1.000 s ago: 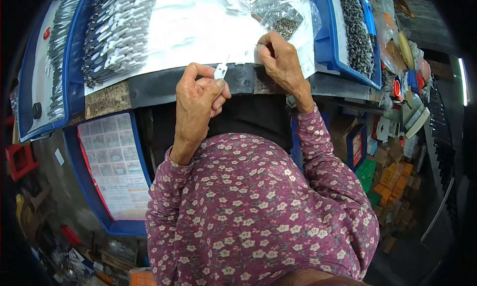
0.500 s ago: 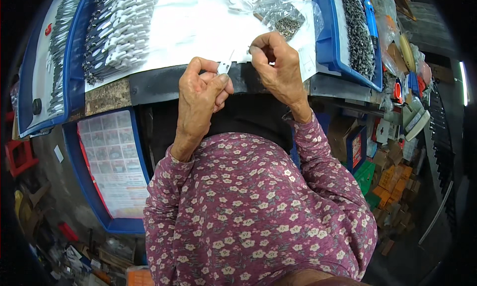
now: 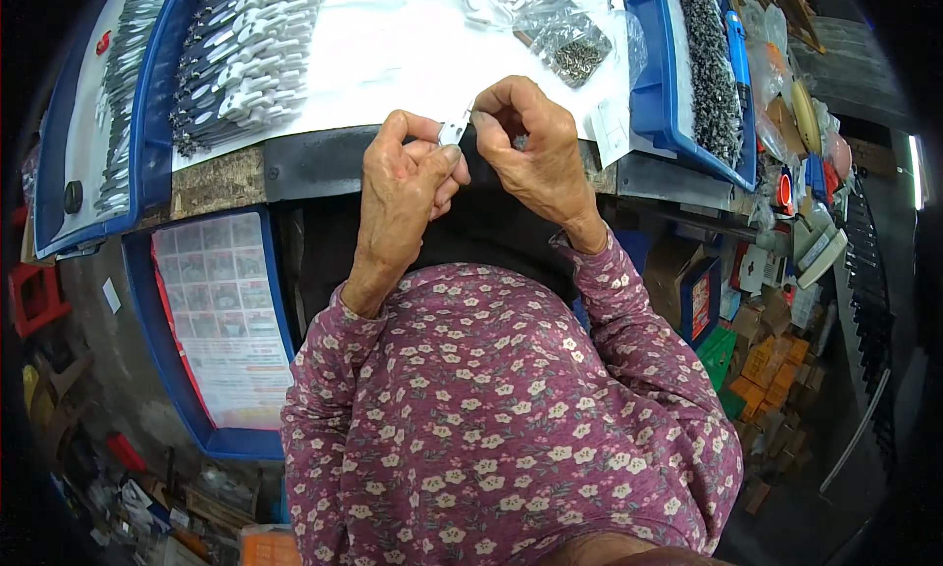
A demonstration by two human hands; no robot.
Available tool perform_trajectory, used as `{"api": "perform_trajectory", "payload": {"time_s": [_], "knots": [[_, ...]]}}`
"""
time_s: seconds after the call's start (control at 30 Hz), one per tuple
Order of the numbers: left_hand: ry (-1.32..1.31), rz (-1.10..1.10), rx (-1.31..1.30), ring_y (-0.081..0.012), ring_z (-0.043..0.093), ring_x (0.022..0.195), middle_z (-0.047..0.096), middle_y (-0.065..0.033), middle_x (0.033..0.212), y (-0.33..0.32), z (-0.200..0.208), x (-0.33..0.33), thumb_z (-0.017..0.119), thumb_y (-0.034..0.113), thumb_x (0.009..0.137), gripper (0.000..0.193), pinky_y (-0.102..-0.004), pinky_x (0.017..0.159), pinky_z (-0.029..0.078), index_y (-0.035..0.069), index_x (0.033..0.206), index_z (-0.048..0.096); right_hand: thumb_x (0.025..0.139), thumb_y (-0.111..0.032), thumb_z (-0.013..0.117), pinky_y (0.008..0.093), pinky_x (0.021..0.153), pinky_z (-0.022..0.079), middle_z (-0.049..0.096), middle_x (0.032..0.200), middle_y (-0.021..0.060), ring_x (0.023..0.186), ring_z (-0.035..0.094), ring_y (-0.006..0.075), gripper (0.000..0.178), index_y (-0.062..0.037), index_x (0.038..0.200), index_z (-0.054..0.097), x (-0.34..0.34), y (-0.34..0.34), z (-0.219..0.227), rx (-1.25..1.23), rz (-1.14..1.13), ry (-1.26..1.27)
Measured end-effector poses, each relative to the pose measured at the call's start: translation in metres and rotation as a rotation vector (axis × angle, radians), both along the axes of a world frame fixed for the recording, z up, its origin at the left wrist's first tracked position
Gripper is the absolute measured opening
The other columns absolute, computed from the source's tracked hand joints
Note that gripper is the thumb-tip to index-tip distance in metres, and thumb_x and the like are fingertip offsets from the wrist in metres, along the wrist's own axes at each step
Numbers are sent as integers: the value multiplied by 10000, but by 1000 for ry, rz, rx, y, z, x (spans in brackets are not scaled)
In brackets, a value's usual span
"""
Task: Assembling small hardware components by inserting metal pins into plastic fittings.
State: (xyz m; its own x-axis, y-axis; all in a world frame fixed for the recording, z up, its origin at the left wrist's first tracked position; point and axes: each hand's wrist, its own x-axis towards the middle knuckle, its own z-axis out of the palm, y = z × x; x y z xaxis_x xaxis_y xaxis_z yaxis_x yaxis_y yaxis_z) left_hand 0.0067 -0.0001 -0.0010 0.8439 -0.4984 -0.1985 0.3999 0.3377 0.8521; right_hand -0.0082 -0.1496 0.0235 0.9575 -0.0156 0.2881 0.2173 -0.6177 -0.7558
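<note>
The left hand (image 3: 398, 188) pinches a small flat white piece (image 3: 452, 133), thumb against forefinger; the right hand (image 3: 537, 153) has fingertips nearly meeting, any hold unclear. Beyond the piece spreads a white work surface (image 3: 393, 60); right of it, a blue plastic tray (image 3: 656, 109), then orange boxes (image 3: 764, 365). The piece juts from the left fingertips, just beside the right.

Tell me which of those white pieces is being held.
The small white piece pinched in the left hand. The others, such as the stacked white pieces, lie on the worktable.
</note>
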Motion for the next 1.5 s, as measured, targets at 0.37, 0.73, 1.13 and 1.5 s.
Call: {"api": "perform_trajectory", "payload": {"time_s": [0.37,0.73,1.13,1.5], "knots": [[-21,14,5,-28,404,480,538,-59,661,-1,-1,0,505,51,851,113,-139,375,306,23,911,413,740,33,537,191,505,429,538,673,21,581,529,58,52,6,782,525,-5,7,5,94,34,47],[-29,25,48,-28,397,467,534,-51,636,-2,-1,-3,490,36,835,120,-162,382,301,24,901,391,739,39,536,192,476,413,536,669,27,556,520,56,57,12,784,516,-7,8,0,89,32,46],[-32,23,89,-28,404,477,529,-45,633,-2,1,-3,484,25,832,113,-159,384,303,20,901,395,743,36,540,192,502,433,539,674,27,575,537,59,55,14,789,520,-7,7,-3,95,24,38],[-59,44,137,-42,453,492,542,-44,623,-4,2,-4,489,21,823,102,-162,398,343,15,885,408,745,33,557,176,523,438,564,698,13,596,550,48,70,5,805,536,-8,9,0,214,-17,106]]}}
